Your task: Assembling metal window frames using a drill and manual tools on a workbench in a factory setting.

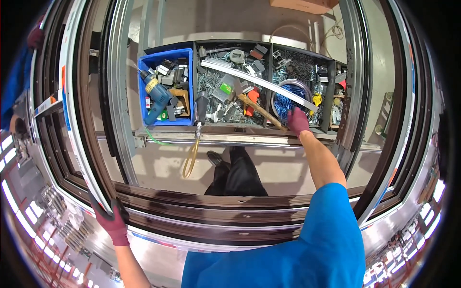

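Note:
My left hand (111, 223), in a maroon glove with dark fingers, grips the near left corner of a brown window frame (192, 204), thumb and fingers on either side of a white-filmed profile (91, 168). My right hand (298, 121), gloved alike, reaches into a round bowl (273, 103) of blue screws (286, 96). Its fingers are drawn together at the screws, and what they hold is hidden. A pale metal strip (249, 78) lies slanted across the bins and over the bowl. Beside the right hand lies a hammer with a wooden handle (261, 111).
Beyond the frame, a black divided tray (230, 126) holds loose screws, a tape measure (236, 56) and small fittings. A blue bin (190, 91) carries a cordless drill (157, 93). A yellow hose loop (191, 161) hangs below the tray. Another person's blue sleeve (17, 86) shows far left.

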Motion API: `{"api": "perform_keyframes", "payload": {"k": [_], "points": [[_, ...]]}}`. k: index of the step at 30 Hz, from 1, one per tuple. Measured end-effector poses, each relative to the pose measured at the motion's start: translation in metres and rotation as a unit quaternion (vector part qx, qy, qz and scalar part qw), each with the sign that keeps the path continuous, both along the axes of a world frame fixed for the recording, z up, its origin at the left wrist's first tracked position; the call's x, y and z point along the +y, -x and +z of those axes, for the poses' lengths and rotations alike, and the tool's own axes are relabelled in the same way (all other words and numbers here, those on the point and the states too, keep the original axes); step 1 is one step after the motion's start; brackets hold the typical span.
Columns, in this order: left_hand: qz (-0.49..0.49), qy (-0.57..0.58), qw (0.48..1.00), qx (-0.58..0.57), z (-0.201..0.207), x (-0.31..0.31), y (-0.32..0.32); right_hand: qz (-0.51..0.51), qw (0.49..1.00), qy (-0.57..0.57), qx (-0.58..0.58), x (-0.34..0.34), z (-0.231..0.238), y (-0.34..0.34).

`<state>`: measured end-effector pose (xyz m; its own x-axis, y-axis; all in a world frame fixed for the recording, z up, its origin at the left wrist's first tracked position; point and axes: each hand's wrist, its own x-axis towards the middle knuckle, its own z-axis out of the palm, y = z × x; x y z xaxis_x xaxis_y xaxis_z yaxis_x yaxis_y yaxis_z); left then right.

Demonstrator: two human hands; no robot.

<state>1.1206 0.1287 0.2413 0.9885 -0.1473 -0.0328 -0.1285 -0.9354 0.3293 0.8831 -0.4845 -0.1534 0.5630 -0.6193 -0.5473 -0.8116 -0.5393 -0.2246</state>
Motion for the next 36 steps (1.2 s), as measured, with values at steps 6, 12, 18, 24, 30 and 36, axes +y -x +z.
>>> {"api": "perform_keyframes", "payload": {"k": [6, 12, 18, 24, 30, 36], "points": [[-0.015, -0.015, 0.999, -0.039, 0.002, 0.009, 0.003, -0.314, 0.838, -0.403, -0.191, 0.005, 0.038, -0.013], [0.002, 0.164, 0.982, -0.098, -0.008, -0.057, 0.033, -0.190, 0.742, -0.586, -0.265, 0.088, 0.185, -0.096], [0.043, 0.388, 0.873, 0.292, -0.019, -0.185, 0.066, -0.048, 0.748, -0.635, -0.187, 0.217, 0.343, -0.145], [0.121, 0.405, 0.872, 0.246, -0.008, -0.160, 0.064, 0.109, 0.701, -0.642, -0.292, 0.263, 0.325, -0.162], [-0.026, 0.172, 0.982, 0.070, 0.016, -0.088, 0.063, -0.030, 0.916, -0.320, -0.238, 0.261, 0.151, -0.225], [-0.058, 0.048, 0.996, 0.049, 0.022, -0.088, 0.067, -0.159, 0.921, -0.357, -0.007, 0.277, 0.011, -0.261]]}}
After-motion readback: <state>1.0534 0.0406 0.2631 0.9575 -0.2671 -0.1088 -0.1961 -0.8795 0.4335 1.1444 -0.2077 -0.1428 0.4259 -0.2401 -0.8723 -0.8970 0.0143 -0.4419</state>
